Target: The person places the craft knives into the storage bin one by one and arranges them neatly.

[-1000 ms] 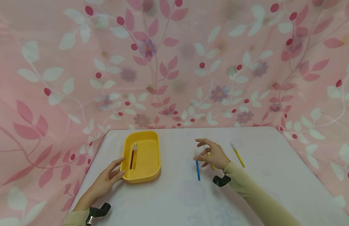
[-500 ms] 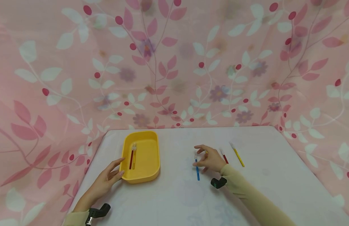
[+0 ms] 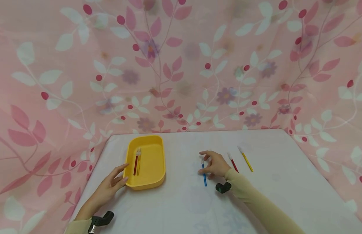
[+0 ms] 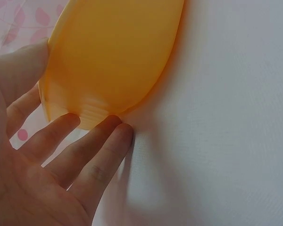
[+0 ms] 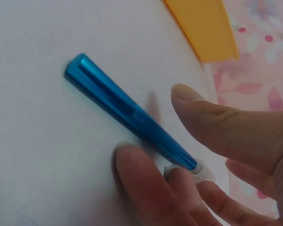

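My left hand (image 3: 109,185) rests against the left side of a yellow tray (image 3: 153,162), its spread fingers touching the outer wall. In the left wrist view, the thumb (image 4: 26,68) lies at the tray's edge. A blue craft knife (image 3: 205,179) with a knurled handle and clear cap lies on the table, under my right hand (image 3: 216,165). That hand's thumb (image 5: 205,117) is on one side of the knife and its fingertips (image 5: 132,162) are on the other, with a gap between thumb and handle in the right wrist view.
Inside the tray lie a red craft knife (image 3: 135,165) and a yellow one (image 3: 138,166), side by side. Right of my right hand are another red craft knife (image 3: 234,164) and another yellow one (image 3: 247,162). Floral fabric (image 3: 181,81) hangs behind the table.
My right hand has moved slightly left and down over the blue knife, uncovering the red knife to its right. My left hand stays at the tray.
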`<state>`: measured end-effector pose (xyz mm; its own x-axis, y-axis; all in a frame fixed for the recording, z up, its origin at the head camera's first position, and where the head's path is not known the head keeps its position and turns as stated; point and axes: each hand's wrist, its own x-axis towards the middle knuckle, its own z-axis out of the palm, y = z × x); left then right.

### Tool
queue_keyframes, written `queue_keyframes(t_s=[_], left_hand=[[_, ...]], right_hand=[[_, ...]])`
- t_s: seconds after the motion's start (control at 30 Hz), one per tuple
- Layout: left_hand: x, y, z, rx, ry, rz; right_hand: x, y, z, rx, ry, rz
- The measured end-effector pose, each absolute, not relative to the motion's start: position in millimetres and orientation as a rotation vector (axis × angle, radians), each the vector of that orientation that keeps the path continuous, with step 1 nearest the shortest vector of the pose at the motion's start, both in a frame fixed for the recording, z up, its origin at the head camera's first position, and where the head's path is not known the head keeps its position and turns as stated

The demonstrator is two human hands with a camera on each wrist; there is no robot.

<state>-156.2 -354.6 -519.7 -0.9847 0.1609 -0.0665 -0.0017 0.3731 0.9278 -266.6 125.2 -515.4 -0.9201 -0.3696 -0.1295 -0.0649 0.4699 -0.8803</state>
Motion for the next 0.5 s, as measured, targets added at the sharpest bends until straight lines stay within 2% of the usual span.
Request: queue_keyframes(t_s=[0.5], left_hand=[[-156,-354,-517,0.124,2.485,1.658]], right_hand=[[-278,125,-517,-0.497,2.439,-1.259]])
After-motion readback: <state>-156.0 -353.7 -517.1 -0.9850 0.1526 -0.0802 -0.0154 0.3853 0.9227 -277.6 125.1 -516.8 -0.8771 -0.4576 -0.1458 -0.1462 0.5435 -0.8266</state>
